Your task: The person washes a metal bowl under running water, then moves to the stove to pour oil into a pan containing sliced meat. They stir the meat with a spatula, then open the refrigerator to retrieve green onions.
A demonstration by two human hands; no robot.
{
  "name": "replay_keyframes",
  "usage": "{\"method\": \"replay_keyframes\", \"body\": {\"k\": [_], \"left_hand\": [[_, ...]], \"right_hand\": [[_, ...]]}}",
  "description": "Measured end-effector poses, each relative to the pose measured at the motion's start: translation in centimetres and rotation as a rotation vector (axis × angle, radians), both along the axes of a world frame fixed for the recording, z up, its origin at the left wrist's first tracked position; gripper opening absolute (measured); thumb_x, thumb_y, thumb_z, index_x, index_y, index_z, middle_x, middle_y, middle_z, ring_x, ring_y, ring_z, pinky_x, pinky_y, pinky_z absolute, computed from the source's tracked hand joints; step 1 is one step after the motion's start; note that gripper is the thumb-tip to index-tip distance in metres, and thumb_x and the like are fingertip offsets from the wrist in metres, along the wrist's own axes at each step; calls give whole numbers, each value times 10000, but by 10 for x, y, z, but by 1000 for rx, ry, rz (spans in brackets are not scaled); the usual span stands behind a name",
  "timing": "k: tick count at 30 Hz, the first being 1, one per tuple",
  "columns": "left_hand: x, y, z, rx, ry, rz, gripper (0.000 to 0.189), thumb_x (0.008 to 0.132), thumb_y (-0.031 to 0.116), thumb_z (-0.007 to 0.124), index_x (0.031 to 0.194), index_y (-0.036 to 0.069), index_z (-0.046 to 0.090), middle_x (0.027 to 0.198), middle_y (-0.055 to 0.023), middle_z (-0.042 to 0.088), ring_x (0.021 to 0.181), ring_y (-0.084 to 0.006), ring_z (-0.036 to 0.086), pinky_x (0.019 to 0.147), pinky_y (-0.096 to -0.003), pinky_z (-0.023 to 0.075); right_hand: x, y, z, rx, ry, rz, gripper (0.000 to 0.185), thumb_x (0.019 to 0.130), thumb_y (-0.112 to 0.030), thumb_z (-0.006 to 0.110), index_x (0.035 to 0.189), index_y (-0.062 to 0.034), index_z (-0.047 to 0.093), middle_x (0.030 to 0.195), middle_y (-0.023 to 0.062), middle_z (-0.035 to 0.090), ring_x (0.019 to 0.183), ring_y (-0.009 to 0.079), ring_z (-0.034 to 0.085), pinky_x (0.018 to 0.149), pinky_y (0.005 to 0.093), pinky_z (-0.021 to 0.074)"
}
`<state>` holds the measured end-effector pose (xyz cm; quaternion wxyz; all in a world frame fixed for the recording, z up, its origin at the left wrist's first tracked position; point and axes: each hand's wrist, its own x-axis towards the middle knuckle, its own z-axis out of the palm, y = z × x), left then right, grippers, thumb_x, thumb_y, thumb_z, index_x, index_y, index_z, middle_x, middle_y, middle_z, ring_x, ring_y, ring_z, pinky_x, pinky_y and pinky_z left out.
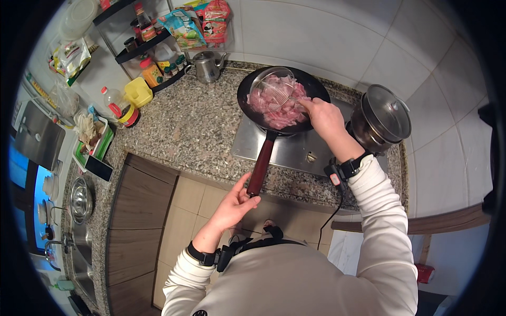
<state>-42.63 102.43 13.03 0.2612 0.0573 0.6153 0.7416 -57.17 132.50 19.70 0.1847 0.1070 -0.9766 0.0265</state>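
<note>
A dark wok (244,81) sits on the gas stove (290,148), holding pale pink raw meat slices (281,118). My right hand (326,118) is closed on the short visible part of a wire mesh strainer's handle. The round basket of the strainer (272,89) lies tilted over the meat, which shows through the mesh. The wok's reddish-brown handle (261,168) points towards me, past the counter's edge. At its end is my left hand (233,205), with fingers on one side and thumb below; whether it grips is unclear.
Right of the wok stands a glass-lidded pot (365,124). A metal teapot (205,69) and a condiment rack (150,43) are at the back left. Along the left counter are an oil bottle (122,108), a phone (99,168), a steel bowl (81,201) and a sink (81,245).
</note>
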Motion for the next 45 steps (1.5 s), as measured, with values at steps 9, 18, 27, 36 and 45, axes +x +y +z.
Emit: {"method": "replay_keyframes", "body": {"k": [9, 18, 27, 36, 45], "left_hand": [[-1, -1, 0, -62, 53, -4, 746, 883, 19, 655, 1510, 96, 258, 818, 72, 443, 700, -17, 397, 684, -165, 367], [-5, -4, 11, -188, 131, -63, 739, 868, 8, 670, 1499, 100, 297, 877, 58, 529, 772, -26, 473, 801, -191, 421], [3, -17, 14, -287, 239, -46, 685, 860, 75, 695, 1467, 116, 381, 831, 32, 557, 756, -49, 504, 826, -228, 452], [9, -26, 13, -229, 216, -7, 639, 866, 66, 682, 1446, 106, 416, 878, 21, 589, 796, -49, 538, 829, -229, 456], [22, -49, 9, -244, 186, 59, 591, 883, 17, 646, 1429, 55, 421, 919, 11, 592, 832, -59, 558, 844, -227, 458]], "right_hand": [[25, 49, 3, -44, 13, -146, 242, 897, -236, 590, 1116, -242, 693, 810, 108, 626, 760, 331, 644, 660, 440, 528], [80, 60, 35, 1, -35, -94, 200, 887, -206, 610, 1054, -206, 719, 789, 105, 626, 746, 323, 635, 643, 425, 516], [58, 44, 24, -108, -75, -104, 212, 887, -198, 603, 1071, -171, 706, 859, 151, 666, 817, 353, 645, 718, 444, 528], [99, 64, 78, -255, -231, 1, 185, 877, -135, 612, 1027, -70, 699, 941, 168, 681, 882, 359, 643, 771, 414, 526], [88, 53, 54, -280, -229, -21, 197, 887, -146, 601, 1046, -97, 705, 946, 165, 682, 889, 361, 646, 785, 411, 525]]}}
